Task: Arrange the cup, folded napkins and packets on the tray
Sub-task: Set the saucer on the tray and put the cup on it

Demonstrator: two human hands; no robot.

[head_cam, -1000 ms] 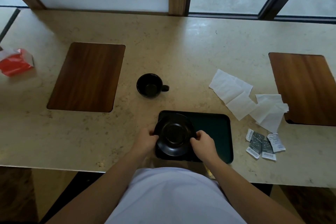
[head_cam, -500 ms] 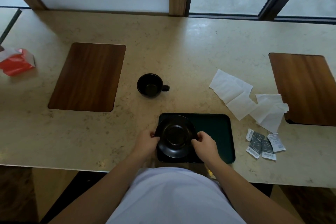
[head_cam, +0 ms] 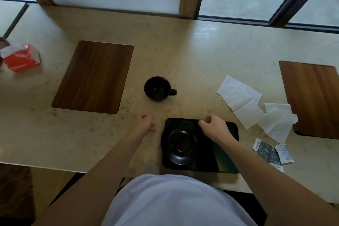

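The saucer point(head_cam: 180, 145) has been released onto the tray point(head_cam: 227, 154), both hands, left hand point(head_cam: 145, 126) and right hand point(head_cam: 213, 128), are lifted with loosely curled, empty fingers, and the cup point(head_cam: 157, 89) waits beyond them.

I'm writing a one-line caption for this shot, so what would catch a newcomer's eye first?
Most striking is the black saucer sitting on the left part of the dark tray at the counter's near edge, with the left hand and right hand hovering empty either side. Beyond it stands the black cup, alone on the counter. White napkins and small packets lie scattered right of the tray.
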